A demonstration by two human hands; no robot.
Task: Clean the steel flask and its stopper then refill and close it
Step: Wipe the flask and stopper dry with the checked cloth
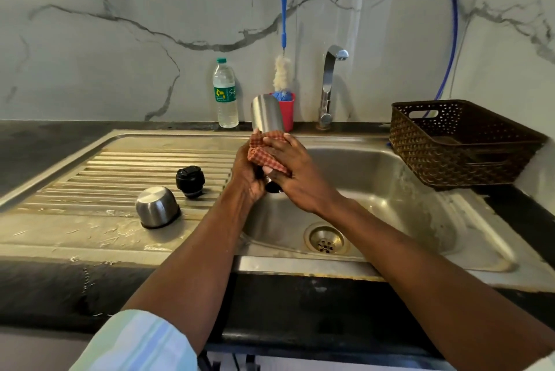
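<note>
The steel flask (pixel 265 114) was held over the near-left part of the sink basin (pixel 375 190), tilted with its closed base up toward the wall and its dark mouth end pointing down between the two hands. A red-and-orange checked cloth (pixel 264 154) was wrapped round its lower body. The left hand (pixel 247 178) gripped the flask low down from the left, fingers curled round the cloth-covered part, while the right hand (pixel 295 178) clasped the cloth against the flask from the right, fingers laid across the top of it and thumb beneath. Both forearms reached forward from the bottom of the view and met at the flask; a pale striped sleeve (pixel 135 343) showed at the left elbow. On the ribbed drainboard (pixel 120 169) to the left lay the black stopper (pixel 190 181), and just nearer the steel cup lid (pixel 156 206), mouth down, the two apart. Against the marble wall stood a clear water bottle (pixel 225 94) with a green label whose writing was too small to read, a red cup (pixel 286 114) holding a blue-handled bottle brush (pixel 283 40), and the tap (pixel 329 85). A brown plastic basket (pixel 462 145) sat at the sink's right edge.
</note>
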